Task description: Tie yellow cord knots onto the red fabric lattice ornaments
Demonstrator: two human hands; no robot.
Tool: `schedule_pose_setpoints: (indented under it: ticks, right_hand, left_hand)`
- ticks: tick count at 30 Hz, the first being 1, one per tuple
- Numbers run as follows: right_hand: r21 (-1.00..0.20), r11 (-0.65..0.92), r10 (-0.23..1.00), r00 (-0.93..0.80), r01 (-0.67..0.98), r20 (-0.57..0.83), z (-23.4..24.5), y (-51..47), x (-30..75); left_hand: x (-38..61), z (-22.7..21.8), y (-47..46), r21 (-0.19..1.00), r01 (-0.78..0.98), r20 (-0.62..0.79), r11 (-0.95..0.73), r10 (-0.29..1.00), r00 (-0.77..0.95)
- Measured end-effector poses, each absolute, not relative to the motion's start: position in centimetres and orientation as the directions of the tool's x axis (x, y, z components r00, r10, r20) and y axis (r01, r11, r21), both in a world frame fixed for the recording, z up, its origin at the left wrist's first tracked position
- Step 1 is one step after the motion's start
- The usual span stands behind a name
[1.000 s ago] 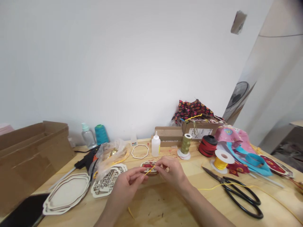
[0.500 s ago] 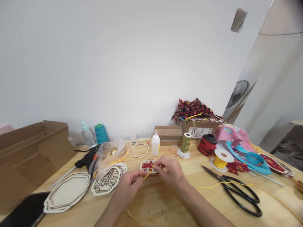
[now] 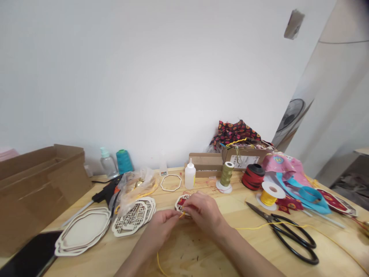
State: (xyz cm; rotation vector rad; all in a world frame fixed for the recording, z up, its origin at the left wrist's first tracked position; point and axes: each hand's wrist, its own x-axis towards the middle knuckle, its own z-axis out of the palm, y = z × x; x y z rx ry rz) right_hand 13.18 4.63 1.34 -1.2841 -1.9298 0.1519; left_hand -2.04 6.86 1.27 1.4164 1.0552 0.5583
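My left hand [image 3: 161, 229] and my right hand [image 3: 201, 211] meet over the middle of the wooden table [image 3: 201, 250]. Both pinch a thin yellow cord [image 3: 182, 215] that runs between their fingertips. My right hand also rests on a small red and white lattice ornament [image 3: 181, 202], partly covering it. The cord trails down below my left wrist and off to the right toward the scissors.
Black scissors [image 3: 288, 234] lie at the right. A yellow cord spool [image 3: 269, 195], a green spool [image 3: 226, 175], a red ribbon roll [image 3: 253, 177] and a glue bottle [image 3: 189, 176] stand behind. White lattice cutouts [image 3: 134, 219], a glue gun [image 3: 106, 192] and a cardboard box [image 3: 37, 184] are at the left.
Both hands have drawn closer together. The span of yellow cord between them has shortened, and my right hand now covers more of the ornament.
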Motion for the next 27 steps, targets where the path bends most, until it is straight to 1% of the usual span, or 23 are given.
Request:
schedule_pose_setpoints:
  ticks: [2, 3, 7, 9, 14, 20, 23, 27]
  right_hand:
    - [-0.507, 0.477, 0.834, -0.187, 0.718, 0.519, 1.5, 4.5, 13.0]
    - [-0.511, 0.474, 0.842, -0.198, 0.717, 0.502, 1.6, 4.4, 12.9]
    - [-0.519, 0.464, 0.856, -0.213, 0.718, 0.471, 1.7, 4.2, 12.7]
    - [-0.517, 0.448, 0.860, -0.194, 0.729, 0.473, 1.7, 4.2, 12.7]
    - [-0.504, 0.366, 0.886, -0.128, 0.782, 0.445, 1.6, 4.4, 13.0]
    - [-0.503, 0.263, 0.916, -0.051, 0.823, 0.397, 0.9, 4.7, 13.2]
    - [-0.511, 0.265, 0.918, -0.050, 0.818, 0.394, 0.7, 4.9, 13.2]
    - [-0.530, 0.337, 0.895, -0.091, 0.778, 0.436, 0.9, 4.8, 13.0]
  left_hand:
    - [-2.0, 0.9, 6.9, 0.953, 0.258, -0.265, 0.161, 0.855, 0.445]
    - [-2.0, 0.8, 6.9, 0.955, 0.263, -0.247, 0.139, 0.865, 0.437]
    - [-2.1, 1.1, 7.0, 0.937, 0.332, -0.054, -0.110, 0.893, 0.448]
    - [-2.3, 1.2, 7.0, 0.904, 0.389, -0.020, -0.176, 0.893, 0.450]
    - [-2.5, 1.1, 7.0, 0.808, 0.524, 0.001, -0.268, 0.891, 0.455]
    - [-2.5, 1.2, 7.0, 0.755, 0.567, -0.005, -0.330, 0.861, 0.508]
    - [-2.4, 1.2, 7.0, 0.748, 0.577, -0.013, -0.328, 0.862, 0.507]
    - [-2.4, 1.2, 6.9, 0.733, 0.601, -0.011, -0.319, 0.878, 0.479]
